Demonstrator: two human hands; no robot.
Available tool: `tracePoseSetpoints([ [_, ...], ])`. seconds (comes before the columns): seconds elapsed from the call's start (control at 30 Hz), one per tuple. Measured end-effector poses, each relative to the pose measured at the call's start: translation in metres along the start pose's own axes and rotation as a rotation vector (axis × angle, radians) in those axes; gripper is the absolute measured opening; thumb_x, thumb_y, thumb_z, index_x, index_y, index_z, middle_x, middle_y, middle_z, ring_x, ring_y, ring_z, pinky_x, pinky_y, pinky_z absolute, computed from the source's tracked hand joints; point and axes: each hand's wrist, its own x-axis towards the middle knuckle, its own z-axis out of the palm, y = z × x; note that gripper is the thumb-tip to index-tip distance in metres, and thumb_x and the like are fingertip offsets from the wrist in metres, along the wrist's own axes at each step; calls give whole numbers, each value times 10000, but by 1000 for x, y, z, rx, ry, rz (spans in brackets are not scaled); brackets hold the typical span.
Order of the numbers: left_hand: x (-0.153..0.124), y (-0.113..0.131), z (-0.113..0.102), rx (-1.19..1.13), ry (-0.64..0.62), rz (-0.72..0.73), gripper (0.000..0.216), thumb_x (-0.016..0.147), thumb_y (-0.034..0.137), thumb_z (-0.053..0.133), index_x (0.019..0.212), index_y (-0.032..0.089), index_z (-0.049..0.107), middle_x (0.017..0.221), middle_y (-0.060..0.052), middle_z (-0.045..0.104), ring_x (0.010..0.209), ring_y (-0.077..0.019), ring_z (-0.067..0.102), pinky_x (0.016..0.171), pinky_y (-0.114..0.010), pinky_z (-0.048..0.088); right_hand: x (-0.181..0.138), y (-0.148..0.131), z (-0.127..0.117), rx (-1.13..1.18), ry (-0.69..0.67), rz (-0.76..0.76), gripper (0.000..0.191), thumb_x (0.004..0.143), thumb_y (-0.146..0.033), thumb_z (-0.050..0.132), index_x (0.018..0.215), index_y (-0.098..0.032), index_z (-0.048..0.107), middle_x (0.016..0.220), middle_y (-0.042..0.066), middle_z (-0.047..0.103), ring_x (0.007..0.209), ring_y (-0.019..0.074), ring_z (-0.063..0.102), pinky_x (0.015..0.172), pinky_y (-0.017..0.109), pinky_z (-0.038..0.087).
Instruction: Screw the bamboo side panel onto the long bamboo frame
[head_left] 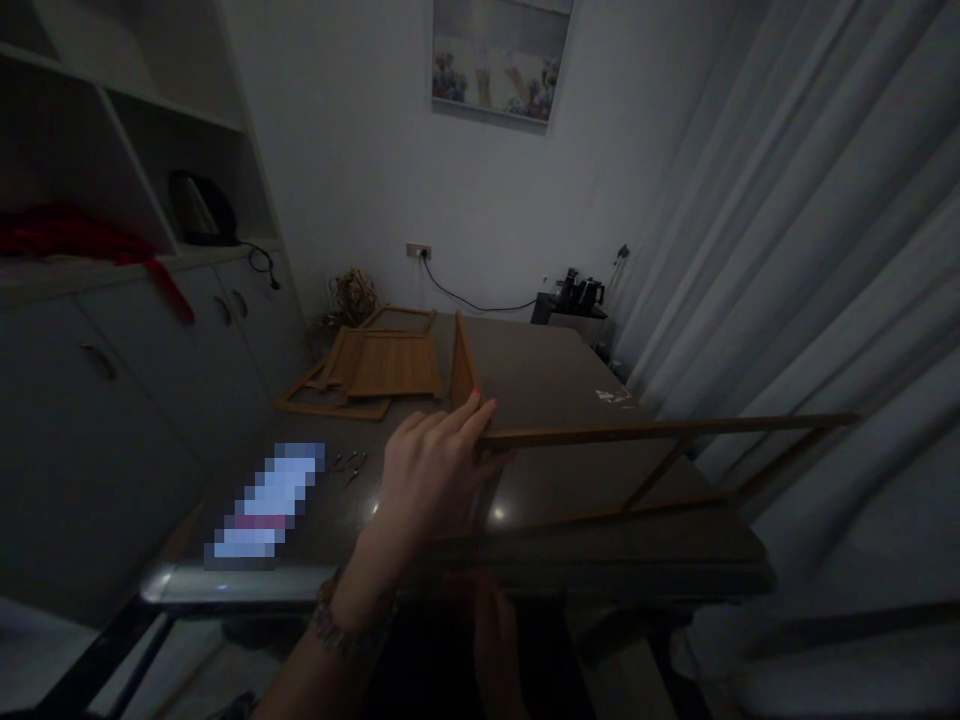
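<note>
My left hand (431,470) grips the near corner of a wooden frame (645,432) that stands on edge on the dark table (547,375). Its fingers wrap over the frame's top rail. From that corner the frame runs back along the table and off to the right past the table's edge. My right hand (495,640) is low under the table's front edge, dim and partly hidden. I cannot make out its fingers.
A stack of wooden panels and frames (375,365) lies at the table's far left. Small screws (349,462) lie beside a blurred-out flat item (266,505). White cabinets (135,340) with a kettle (199,208) stand left. Curtains (787,250) hang right.
</note>
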Motion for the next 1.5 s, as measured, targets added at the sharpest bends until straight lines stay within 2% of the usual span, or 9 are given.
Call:
tracePoseSetpoints([
  [0.27, 0, 1, -1, 7, -20, -12, 492, 802, 470, 593, 1230, 228, 569, 1247, -67, 615, 841, -240, 678, 710, -402, 483, 0, -6, 0, -84, 1, -17, 344, 881, -481, 506, 861, -196, 696, 847, 60, 734, 753, 203, 693, 680, 260, 534],
  [0.47, 0, 0, 0, 2, -11, 1, 498, 807, 473, 585, 1237, 224, 563, 1244, -83, 616, 825, -238, 679, 687, -395, 480, 1, 4, -1, -275, 72, -192, 260, 856, -378, 579, 1056, -228, 652, 945, 50, 740, 845, 204, 709, 733, 247, 542],
  [0.6, 0, 1, -1, 7, -14, -4, 484, 816, 479, 572, 1235, 237, 560, 1258, -58, 607, 842, -232, 675, 710, -400, 478, 2, 13, -5, -305, 79, -181, 305, 874, -391, 554, 1130, -226, 574, 992, 56, 732, 896, 201, 702, 767, 248, 532],
  [0.77, 0, 0, 0, 9, -19, -4, 470, 828, 479, 558, 1226, 230, 563, 1270, -37, 598, 856, -226, 672, 718, -400, 478, 1, 14, -4, -163, 33, -63, 388, 855, -476, 558, 1122, -202, 496, 711, 21, 715, 585, 179, 679, 509, 228, 505],
  [0.9, -1, 0, 1, 10, -18, 1, 484, 819, 469, 574, 1237, 226, 556, 1270, -50, 598, 849, -229, 674, 700, -398, 477, 0, 8, 1, 48, 54, 82, 468, 821, -548, 572, 1112, -210, 431, 642, -24, 643, 462, 129, 570, 386, 197, 405],
  [1.13, 0, 0, 1, 32, -21, -10, 488, 818, 485, 567, 1238, 236, 559, 1252, -44, 611, 844, -235, 673, 704, -397, 476, 0, 1, 6, 177, 94, 126, 405, 843, -616, 483, 930, -221, 510, 560, -59, 530, 439, 92, 451, 423, 193, 375],
  [1.27, 0, 0, 1, 37, -16, -1, 487, 815, 484, 574, 1230, 229, 563, 1266, -24, 601, 857, -226, 671, 717, -397, 475, 0, 6, 4, 118, 175, 120, 393, 823, -592, 529, 936, -218, 569, 755, 6, 658, 651, 141, 625, 566, 215, 486],
  [1.37, -1, 0, 1, 42, -13, -1, 488, 813, 486, 577, 1233, 237, 559, 1263, -12, 605, 851, -222, 672, 719, -399, 475, -1, 6, 0, -30, 199, 58, 328, 837, -508, 563, 973, -212, 601, 928, 38, 696, 824, 171, 668, 686, 219, 513],
  [1.5, -1, 0, 1, 43, -2, 1, 485, 812, 490, 576, 1219, 226, 569, 1253, -18, 612, 835, -220, 673, 707, -395, 478, 3, 5, -6, -225, 125, -150, 252, 896, -400, 514, 1019, -205, 615, 942, 56, 712, 838, 178, 685, 724, 233, 525],
])
